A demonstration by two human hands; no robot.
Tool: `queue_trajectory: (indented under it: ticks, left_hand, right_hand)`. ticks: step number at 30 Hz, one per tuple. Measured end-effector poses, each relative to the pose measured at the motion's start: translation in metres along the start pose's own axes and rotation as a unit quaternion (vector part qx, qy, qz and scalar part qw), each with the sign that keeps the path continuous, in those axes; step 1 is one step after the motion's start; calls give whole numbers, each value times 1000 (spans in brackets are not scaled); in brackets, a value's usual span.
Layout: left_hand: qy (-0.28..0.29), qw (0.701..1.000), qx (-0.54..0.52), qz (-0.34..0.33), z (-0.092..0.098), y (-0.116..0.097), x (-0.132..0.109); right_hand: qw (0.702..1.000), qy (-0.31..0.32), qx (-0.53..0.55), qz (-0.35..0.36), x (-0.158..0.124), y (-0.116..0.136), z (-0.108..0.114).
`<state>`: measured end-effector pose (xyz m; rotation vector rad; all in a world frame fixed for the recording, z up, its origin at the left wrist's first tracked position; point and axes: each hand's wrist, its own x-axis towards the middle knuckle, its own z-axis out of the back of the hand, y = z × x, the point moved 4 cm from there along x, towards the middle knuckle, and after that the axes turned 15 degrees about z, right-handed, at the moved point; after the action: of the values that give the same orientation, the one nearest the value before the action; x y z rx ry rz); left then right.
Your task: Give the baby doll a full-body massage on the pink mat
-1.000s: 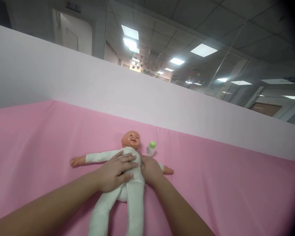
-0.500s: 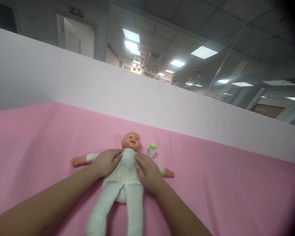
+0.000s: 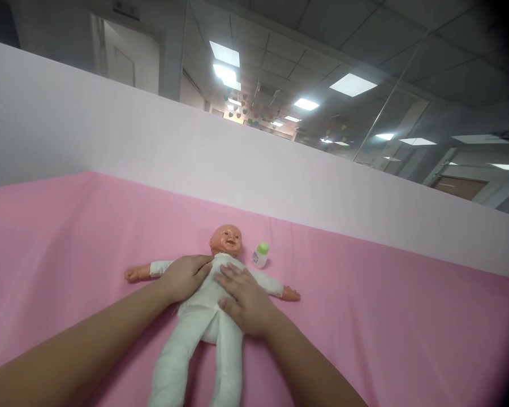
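Right hand [image 3: 248, 302]: fingers spread flat on a baby doll's [image 3: 201, 301] torso. Left hand [image 3: 185, 280]: at its shoulder (other fingers mostly hidden; grip cannot be told), thumb on chest. Doll: face-up, pink sheet [image 3: 385, 316]. Step: apparently palm contact; next move calls for gentle pressure. Green-capped bottle [image 3: 261, 256]: beside head. White partition [image 3: 237, 164]: behind.

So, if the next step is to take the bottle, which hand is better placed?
The right hand, probably: it rests on the doll, nearer the bottle, while the left hand lies on the doll's opposite side.
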<state>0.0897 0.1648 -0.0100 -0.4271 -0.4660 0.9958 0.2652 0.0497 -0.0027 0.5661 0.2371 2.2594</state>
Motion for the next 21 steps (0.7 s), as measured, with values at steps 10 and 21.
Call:
queue_trajectory:
  ticks: [10,21]
  left_hand:
    - [-61,961,243,118,25,66,-4]
    - [-60,954,130,265,71,152,13]
  right_hand:
    - [964,-19,-109,-242,-36,-65,12]
    - [929,-25,-85,-358,-111,-131,41]
